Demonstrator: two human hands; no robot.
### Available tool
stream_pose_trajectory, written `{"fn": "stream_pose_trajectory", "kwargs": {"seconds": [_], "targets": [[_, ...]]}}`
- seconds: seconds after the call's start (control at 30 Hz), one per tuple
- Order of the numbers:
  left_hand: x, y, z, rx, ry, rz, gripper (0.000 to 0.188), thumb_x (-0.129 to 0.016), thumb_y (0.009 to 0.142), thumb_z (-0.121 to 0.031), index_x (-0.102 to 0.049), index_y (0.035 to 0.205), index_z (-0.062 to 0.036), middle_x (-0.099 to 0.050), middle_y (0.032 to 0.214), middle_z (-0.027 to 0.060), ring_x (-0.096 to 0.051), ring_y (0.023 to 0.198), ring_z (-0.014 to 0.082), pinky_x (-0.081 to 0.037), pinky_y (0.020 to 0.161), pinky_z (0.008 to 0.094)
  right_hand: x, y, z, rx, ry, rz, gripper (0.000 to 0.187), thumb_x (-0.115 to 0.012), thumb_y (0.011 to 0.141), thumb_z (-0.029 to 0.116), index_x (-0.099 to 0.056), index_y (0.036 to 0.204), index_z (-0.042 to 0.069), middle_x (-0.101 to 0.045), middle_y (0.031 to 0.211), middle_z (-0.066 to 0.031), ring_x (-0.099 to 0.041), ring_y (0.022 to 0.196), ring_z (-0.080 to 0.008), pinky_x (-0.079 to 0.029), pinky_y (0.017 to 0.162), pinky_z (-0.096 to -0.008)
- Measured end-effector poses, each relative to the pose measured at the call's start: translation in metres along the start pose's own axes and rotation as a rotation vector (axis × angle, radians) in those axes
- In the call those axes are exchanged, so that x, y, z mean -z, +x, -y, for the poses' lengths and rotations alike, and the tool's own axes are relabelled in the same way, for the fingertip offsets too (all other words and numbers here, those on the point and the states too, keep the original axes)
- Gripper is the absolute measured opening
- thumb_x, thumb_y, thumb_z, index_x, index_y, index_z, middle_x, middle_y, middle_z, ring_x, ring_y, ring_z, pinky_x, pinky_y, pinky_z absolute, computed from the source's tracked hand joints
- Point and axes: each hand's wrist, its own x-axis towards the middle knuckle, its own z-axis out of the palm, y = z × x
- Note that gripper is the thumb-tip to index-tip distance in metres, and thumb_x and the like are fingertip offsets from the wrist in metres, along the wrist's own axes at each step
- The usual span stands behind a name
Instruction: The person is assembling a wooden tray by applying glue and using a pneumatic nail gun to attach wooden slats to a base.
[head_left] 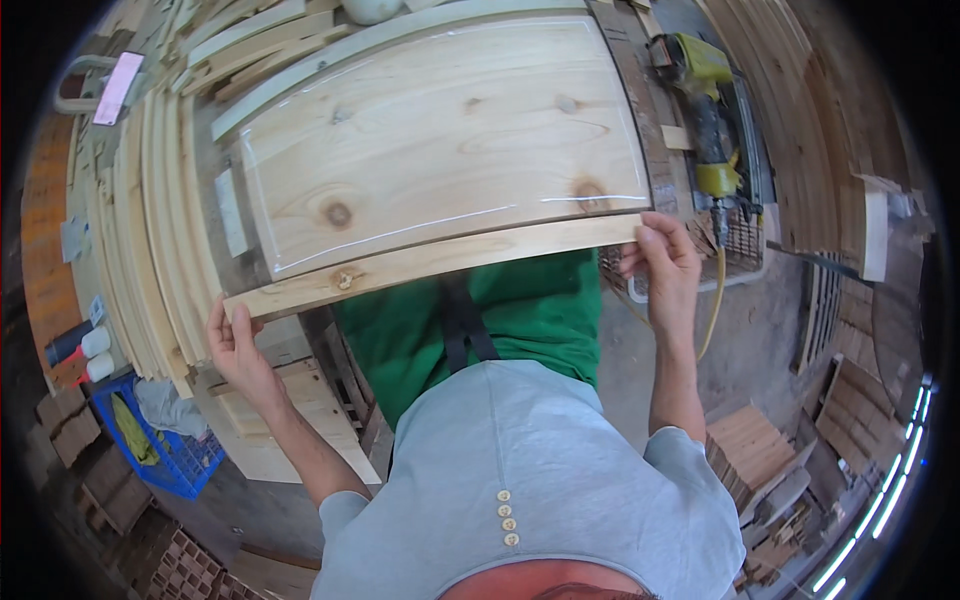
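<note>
A wide wooden panel (430,130) lies flat on the bench in front of me, with knots in its grain. A thin, shiny whitish line like glue runs along its borders. Along its near edge lies a long wooden strip (440,257), which I hold by both ends. The fingers and thumb of my left hand (240,350) pinch its left end. At the other end, my right hand (665,262) closes its thumb and fingers on the strip by the panel's near right corner. A second wooden strip (400,45) stretches along the panel's far edge.
Long wooden strips (165,230) are stacked at the left, near a phone (119,88) and white bottles (97,343). A yellow-green nail gun (703,60) with a hose (718,300) rests at the right. A blue crate (175,465) stands low on the left; stacked boards (750,445) sit lower right.
</note>
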Motion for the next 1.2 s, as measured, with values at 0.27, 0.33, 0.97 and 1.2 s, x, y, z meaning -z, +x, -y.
{"fn": "stream_pose_trajectory", "kwargs": {"seconds": [0.27,0.33,0.97,1.2], "targets": [[-0.008,-0.010,0.014,-0.189,0.641,-0.058,0.036,-0.065,0.088,-0.019,-0.059,0.119,-0.0014,-0.053,0.103,0.0089,-0.052,0.086,0.0174,-0.046,0.078,0.0301,-0.007,-0.004,-0.007,-0.012,-0.181,-0.108,0.019,-0.056,0.095,0.014,-0.058,0.111,0.003,-0.059,0.073,-0.0024,-0.054,0.057,-0.0069,-0.043,0.051,-0.0193],[-0.019,-0.009,0.012,-0.191,0.605,-0.078,0.037,-0.066,0.087,-0.018,-0.058,0.120,-0.0024,-0.053,0.106,0.0096,-0.053,0.092,0.0198,-0.046,0.080,0.0319,-0.004,-0.004,-0.015,0.032,-0.179,-0.140,0.023,-0.056,0.095,0.016,-0.057,0.114,0.004,-0.059,0.074,-0.0030,-0.055,0.058,-0.0073,-0.044,0.052,-0.0197],[0.046,0.196,-0.026,-0.628,1.194,-0.312,0.038,-0.067,0.080,-0.016,-0.060,0.114,-0.0010,-0.059,0.103,0.0187,-0.055,0.097,0.0357,-0.044,0.087,0.0428,0.005,-0.009,0.012,0.271,-0.110,-0.122,0.021,-0.051,0.098,0.016,-0.059,0.111,0.002,-0.058,0.076,-0.0028,-0.053,0.061,-0.0066,-0.043,0.055,-0.0185],[0.042,0.113,-0.047,-0.605,0.956,-0.252,0.043,-0.066,0.080,-0.006,-0.056,0.122,-0.0028,-0.057,0.099,0.0150,-0.056,0.093,0.0319,-0.046,0.082,0.0392,-0.037,0.010,0.061,0.345,-0.111,0.089,0.019,-0.050,0.097,0.008,-0.058,0.110,-0.002,-0.058,0.075,-0.0052,-0.054,0.062,-0.0100,-0.045,0.058,-0.0213]]}}
